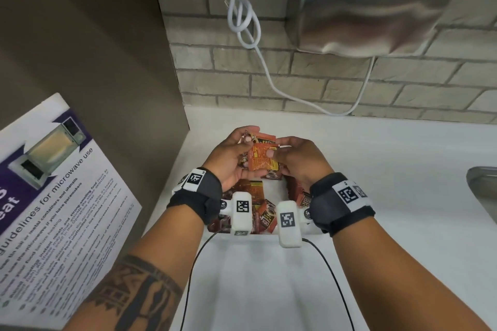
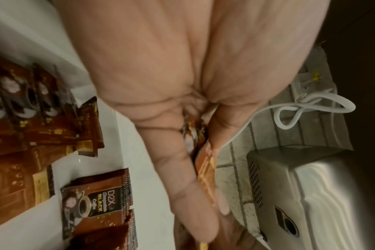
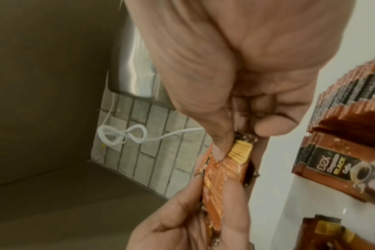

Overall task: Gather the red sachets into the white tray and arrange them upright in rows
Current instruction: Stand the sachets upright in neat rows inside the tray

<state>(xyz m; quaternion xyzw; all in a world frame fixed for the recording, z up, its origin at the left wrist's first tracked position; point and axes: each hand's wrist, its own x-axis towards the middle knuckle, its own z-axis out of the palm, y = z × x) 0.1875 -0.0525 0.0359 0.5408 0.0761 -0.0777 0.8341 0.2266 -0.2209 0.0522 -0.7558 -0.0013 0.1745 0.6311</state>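
Observation:
Both hands hold a small stack of red-orange sachets point(image 1: 262, 160) above the white tray point(image 1: 271, 236). My left hand point(image 1: 236, 150) grips the stack from the left, thumb on the front; the stack shows between its thumb and fingers point(image 2: 203, 162). My right hand point(image 1: 285, 154) pinches the front sachet point(image 3: 223, 170), thumb on its printed back. More red sachets point(image 1: 265, 213) lie loose in the tray below the wrists, some flat, some leaning point(image 2: 90, 203). A row of sachets point(image 3: 351, 101) stands on edge at the tray's right.
The tray sits on a white counter point(image 1: 376, 196) against a brick wall. A steel hand dryer point(image 1: 382, 2) hangs above with a knotted white cable point(image 1: 243, 21). A brown cabinet side with a microwave poster point(image 1: 53, 196) stands left. A steel sink edge point(image 1: 484, 191) is at the right.

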